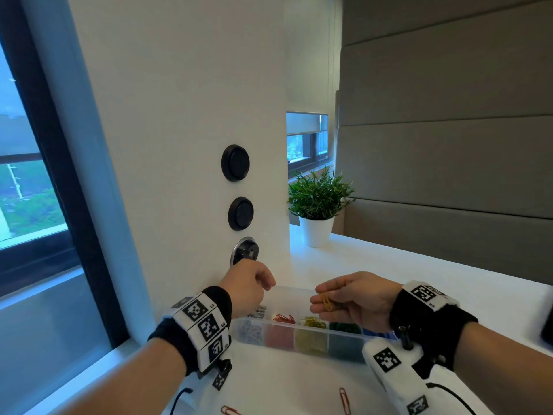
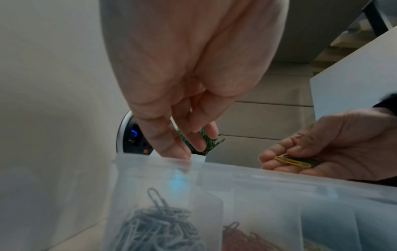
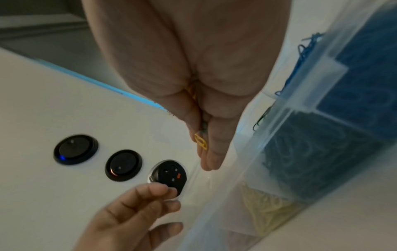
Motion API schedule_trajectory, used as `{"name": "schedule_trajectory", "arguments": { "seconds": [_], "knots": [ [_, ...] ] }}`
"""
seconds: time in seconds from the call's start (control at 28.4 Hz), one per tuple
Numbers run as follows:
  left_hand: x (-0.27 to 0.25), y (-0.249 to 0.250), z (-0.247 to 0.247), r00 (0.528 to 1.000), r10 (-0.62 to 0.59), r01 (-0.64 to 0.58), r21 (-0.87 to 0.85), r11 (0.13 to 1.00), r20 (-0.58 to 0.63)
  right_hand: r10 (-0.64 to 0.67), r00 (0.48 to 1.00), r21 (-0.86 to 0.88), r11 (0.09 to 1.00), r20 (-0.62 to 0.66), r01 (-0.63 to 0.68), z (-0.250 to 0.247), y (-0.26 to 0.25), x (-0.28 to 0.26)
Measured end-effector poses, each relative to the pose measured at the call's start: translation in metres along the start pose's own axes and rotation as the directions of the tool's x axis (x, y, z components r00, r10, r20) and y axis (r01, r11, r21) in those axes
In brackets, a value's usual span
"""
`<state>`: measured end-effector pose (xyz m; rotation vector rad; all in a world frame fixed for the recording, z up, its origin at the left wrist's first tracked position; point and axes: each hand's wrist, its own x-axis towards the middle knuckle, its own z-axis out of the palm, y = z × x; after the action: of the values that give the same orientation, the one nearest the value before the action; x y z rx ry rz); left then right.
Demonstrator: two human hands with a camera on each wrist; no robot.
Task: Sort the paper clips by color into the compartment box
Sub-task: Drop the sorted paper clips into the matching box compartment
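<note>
A translucent compartment box (image 1: 312, 339) stands on the white table, holding grey, red, yellow, green and blue clips in separate compartments. My left hand (image 1: 267, 284) hangs over the grey end, fingers loosely curled downward, and nothing shows in them in the left wrist view (image 2: 189, 147). My right hand (image 1: 318, 295) is cupped palm up above the box's middle. It holds a yellow paper clip (image 1: 326, 301) and a dark green clip (image 2: 305, 159) between thumb and fingers. Two red clips (image 1: 344, 399) lie loose on the table near me.
A white wall panel behind the box carries two round black switches (image 1: 235, 163) and a socket (image 1: 244, 251). A potted plant (image 1: 317, 232) stands at the back of the table. A dark object (image 1: 547, 324) sits at the right edge.
</note>
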<state>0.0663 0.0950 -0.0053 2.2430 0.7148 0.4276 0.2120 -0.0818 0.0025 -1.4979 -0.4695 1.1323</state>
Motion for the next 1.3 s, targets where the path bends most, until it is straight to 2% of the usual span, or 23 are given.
{"name": "schedule_trajectory", "arguments": {
  "seconds": [0.11, 0.25, 0.32, 0.39, 0.49, 0.53, 0.85, 0.95, 1.06, 1.16, 1.23, 1.3],
  "knots": [
    [0.002, -0.007, -0.002, 0.999, -0.025, 0.026, 0.021, 0.999, -0.041, -0.025, 1.000, -0.026, 0.999, 0.007, 0.025, -0.002, -0.002, 0.000],
    [0.002, -0.013, -0.001, 0.999, -0.038, 0.040, 0.047, 0.998, -0.035, -0.135, 0.991, -0.317, 0.940, -0.012, 0.125, 0.010, -0.001, 0.005],
    [0.001, -0.013, 0.001, 0.999, -0.040, 0.041, 0.049, 0.998, -0.026, -0.193, 0.981, -0.372, 0.911, 0.001, 0.179, 0.013, 0.000, 0.008],
    [0.000, -0.013, 0.001, 0.999, -0.041, 0.042, 0.043, 0.998, -0.019, -0.221, 0.975, -0.289, 0.936, -0.030, 0.204, 0.010, 0.001, 0.009],
    [0.000, -0.013, 0.002, 0.999, -0.046, 0.046, 0.031, 0.998, -0.013, -0.180, 0.979, -0.007, 0.984, -0.100, 0.180, -0.003, 0.003, 0.004],
    [0.000, -0.013, 0.003, 0.999, -0.048, 0.049, 0.031, 0.998, -0.012, -0.162, 0.980, 0.038, 0.985, -0.115, 0.167, -0.008, 0.004, 0.001],
    [-0.008, -0.016, 0.007, 0.999, -0.046, 0.045, 0.051, 0.998, 0.015, -0.081, 0.996, 0.194, 0.977, -0.042, 0.088, -0.026, 0.008, -0.019],
    [-0.009, -0.019, 0.006, 0.998, -0.065, 0.064, 0.029, 0.998, 0.012, -0.121, 0.987, -0.010, 0.993, -0.103, 0.120, -0.029, 0.008, -0.017],
    [-0.010, -0.017, 0.007, 0.998, -0.053, 0.052, 0.030, 0.998, 0.021, -0.146, 0.972, -0.270, 0.958, -0.184, 0.092, -0.030, 0.007, -0.016],
    [-0.014, -0.013, 0.006, 0.999, -0.033, 0.033, 0.034, 0.999, 0.002, -0.225, 0.946, -0.614, 0.788, -0.232, 0.037, -0.025, 0.007, -0.014],
    [-0.023, -0.008, 0.003, 1.000, 0.013, -0.011, 0.079, 0.997, -0.026, -0.248, 0.947, -0.689, 0.724, -0.205, 0.041, -0.017, 0.007, -0.021],
    [-0.041, -0.001, -0.004, 0.998, 0.064, -0.060, 0.143, 0.988, -0.021, -0.301, 0.946, -0.748, 0.654, -0.119, 0.114, -0.009, 0.008, -0.035]
  ]
}}
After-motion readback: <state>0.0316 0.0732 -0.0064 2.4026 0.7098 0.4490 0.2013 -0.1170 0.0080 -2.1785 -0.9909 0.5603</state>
